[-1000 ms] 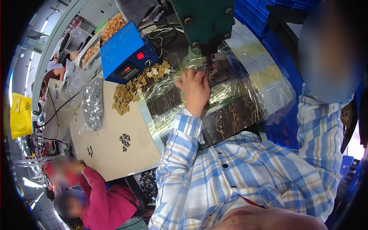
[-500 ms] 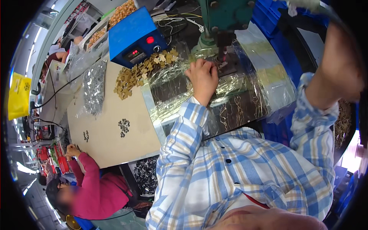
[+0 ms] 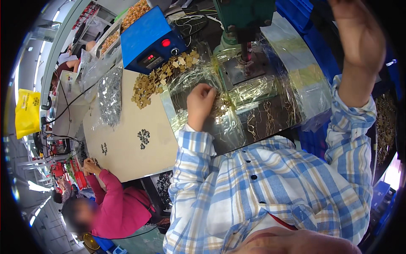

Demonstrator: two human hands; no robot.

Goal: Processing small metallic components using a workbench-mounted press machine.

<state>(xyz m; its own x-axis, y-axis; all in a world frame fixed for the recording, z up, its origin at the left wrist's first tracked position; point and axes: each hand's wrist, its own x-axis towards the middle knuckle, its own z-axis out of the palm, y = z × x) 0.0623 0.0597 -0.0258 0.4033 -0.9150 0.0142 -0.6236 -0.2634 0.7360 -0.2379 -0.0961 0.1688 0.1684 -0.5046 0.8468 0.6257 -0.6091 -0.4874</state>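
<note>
My left hand [image 3: 201, 103] is closed, its fingers curled together. It is over the plastic-covered work surface beside a small heap of brass-coloured metal pieces [image 3: 221, 107]. Whatever its fingertips pinch, if anything, is hidden. To the right of this hand stands a green bench press [image 3: 245, 17] with a dark metal plate [image 3: 243, 70] below its ram. My right hand [image 3: 359, 40] is raised at the upper right, beside the press; its fingers run out of the picture, so their grip does not show.
A blue control box [image 3: 146, 40] with a red light stands behind a larger pile of brass-coloured pieces [image 3: 144, 91]. Left of it lies a clear bag of silvery parts [image 3: 110, 97]. A co-worker in a pink top [image 3: 122, 211] sits at the left. Blue crates [image 3: 292, 15] stand at the right.
My left hand has drawn back from the press plate, toward the left and nearer to me, to the small heap. My right hand has moved up toward the top edge.
</note>
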